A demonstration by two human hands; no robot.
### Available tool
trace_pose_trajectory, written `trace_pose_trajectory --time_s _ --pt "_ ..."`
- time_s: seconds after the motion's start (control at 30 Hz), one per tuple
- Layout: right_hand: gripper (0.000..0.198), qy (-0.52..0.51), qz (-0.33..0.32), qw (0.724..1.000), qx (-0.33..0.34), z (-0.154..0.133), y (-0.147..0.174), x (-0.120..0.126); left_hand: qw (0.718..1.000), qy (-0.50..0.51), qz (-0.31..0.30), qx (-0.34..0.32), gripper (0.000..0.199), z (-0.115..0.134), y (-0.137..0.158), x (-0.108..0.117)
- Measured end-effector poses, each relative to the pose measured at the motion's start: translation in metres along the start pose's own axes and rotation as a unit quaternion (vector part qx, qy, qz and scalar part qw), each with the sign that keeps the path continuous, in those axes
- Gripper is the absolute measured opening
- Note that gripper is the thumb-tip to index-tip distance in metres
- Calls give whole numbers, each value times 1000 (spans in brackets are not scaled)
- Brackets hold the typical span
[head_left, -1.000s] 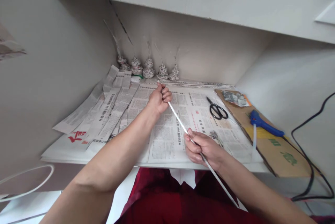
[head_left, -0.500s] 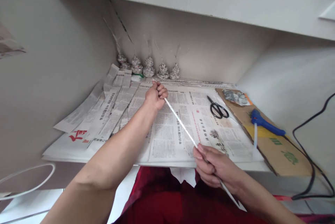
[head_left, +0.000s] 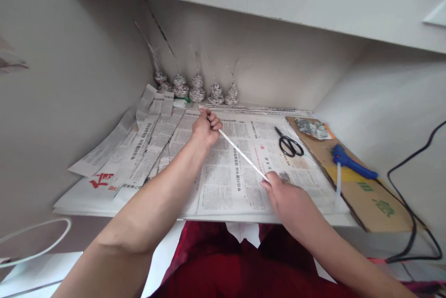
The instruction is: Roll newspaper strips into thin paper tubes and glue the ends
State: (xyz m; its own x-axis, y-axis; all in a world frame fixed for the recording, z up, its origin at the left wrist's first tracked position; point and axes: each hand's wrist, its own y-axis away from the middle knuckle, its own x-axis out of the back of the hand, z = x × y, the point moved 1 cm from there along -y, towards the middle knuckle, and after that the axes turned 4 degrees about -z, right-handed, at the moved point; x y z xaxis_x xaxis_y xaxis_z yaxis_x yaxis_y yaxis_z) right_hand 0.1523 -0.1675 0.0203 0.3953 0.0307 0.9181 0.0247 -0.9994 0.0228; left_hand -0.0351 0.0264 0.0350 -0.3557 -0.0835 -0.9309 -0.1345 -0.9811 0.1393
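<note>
Nearest, red clothing (head_left: 223,265) covers the person's lap below the near edge of the table (head_left: 87,202). Off the near left side, a white cable (head_left: 68,231) curves in a loop; on the near right, a black cord (head_left: 404,257) bends back on itself.

The right hand (head_left: 287,195), over the near right part of the newspaper (head_left: 219,195), grips the near end of a thin white rod (head_left: 242,153) between thumb and fingers, its back turned upward. The rod slants away to the left, above the printed sheet, into the left hand (head_left: 208,126), which is closed in a fist around its far part; a small tip pokes out beyond the fist.

On the right, a piece of cardboard (head_left: 372,219) bears a blue glue gun (head_left: 353,164) with a pale stick at its nozzle. To the left, loose newspaper strips (head_left: 139,149) overlap one another. Black-handled scissors (head_left: 291,146) lie on the newspaper, left of the cardboard, and a clear packet (head_left: 313,129) rests at the cardboard's far end.

Farther off, thin paper sticks (head_left: 265,110) lie side by side along the table's far edge. Behind them at the far left, five gourd-shaped coiled pieces (head_left: 197,89) stand in a row near the wall (head_left: 278,61), thin strands rising from their tops.
</note>
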Motion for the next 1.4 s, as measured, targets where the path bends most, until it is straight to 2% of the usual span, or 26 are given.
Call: trace_pose_trajectory --time_s 0.07,0.13,0.2,0.27,0.33,0.37,0.43,0.47,0.5,0.53,0.57,0.6,0.63,0.7,0.73,0.8,0.9,1.0,1.03,1.07,1.17,1.2,1.23,1.27,1.3,1.4 --pt "21 -48 -18 999 13 -2 -2 -2 1000 0 4 0 37 -1 1 0" --pt "30 -201 -92 975 4 -4 0 -5 1000 2 0 7 37 0 1 -1" --pt "35 -388 -193 900 -48 -4 5 -8 1000 4 -8 18 36 0 1 -1" --pt "35 -537 -280 789 -101 -3 9 -11 1000 7 -16 25 36 0 2 -1" --pt "33 -629 -340 689 -119 0 11 -13 999 10 -25 32 36 0 3 -2" --pt "33 -658 -362 649 -118 1 11 -14 999 11 -30 37 36 0 4 -2" --pt "36 -688 -398 598 -109 3 11 -16 998 12 -42 46 35 0 6 -4" --pt "38 -689 -411 588 -105 3 11 -17 998 12 -46 48 35 0 6 -4" --pt "39 -681 -420 591 -103 3 11 -17 998 12 -47 47 35 1 6 -4" --pt "39 -662 -422 611 -103 3 12 -17 998 12 -44 43 35 2 6 -4" --pt "39 -629 -415 650 -101 2 13 -15 998 12 -39 37 35 3 5 -3" --pt "40 -580 -390 709 -93 2 14 -13 999 11 -30 29 36 5 3 -2" --pt "39 -514 -345 782 -77 3 15 -11 1000 10 -20 19 36 7 1 -1" --pt "34 -330 -205 921 -31 8 18 -4 1000 5 4 -3 38 9 -3 2" --pt "31 -231 -134 964 -12 11 19 -1 1000 2 16 -13 38 10 -5 3" --pt "27 -76 -47 996 -3 19 23 1 999 -4 35 -25 38 12 -7 4" --pt "26 -24 -47 999 -5 27 28 -1 999 -8 44 -26 38 11 -7 4" --pt "34 -180 -117 977 -14 27 33 -4 999 -4 37 -15 37 9 -5 2" --pt "36 -264 -161 950 -34 25 34 -5 999 -2 31 -12 37 9 -4 2" --pt "38 -352 -211 910 -61 24 35 -7 1000 0 24 -9 37 9 -3 1" --pt "38 -563 -327 749 -125 23 39 -9 1000 7 6 5 36 10 -1 1" --pt "38 -597 -348 710 -133 22 40 -9 1000 11 0 9 36 11 -1 1" --pt "39 -611 -364 690 -134 22 40 -8 1000 14 -4 10 36 11 -1 0" --pt "41 -606 -373 691 -128 21 39 -6 1000 18 -7 10 36 12 -1 0" --pt "43 -588 -372 708 -118 19 37 -4 1000 21 -10 8 36 12 -1 0" --pt "44 -510 -323 794 -79 10 24 6 1000 19 -14 6 36 10 0 0"
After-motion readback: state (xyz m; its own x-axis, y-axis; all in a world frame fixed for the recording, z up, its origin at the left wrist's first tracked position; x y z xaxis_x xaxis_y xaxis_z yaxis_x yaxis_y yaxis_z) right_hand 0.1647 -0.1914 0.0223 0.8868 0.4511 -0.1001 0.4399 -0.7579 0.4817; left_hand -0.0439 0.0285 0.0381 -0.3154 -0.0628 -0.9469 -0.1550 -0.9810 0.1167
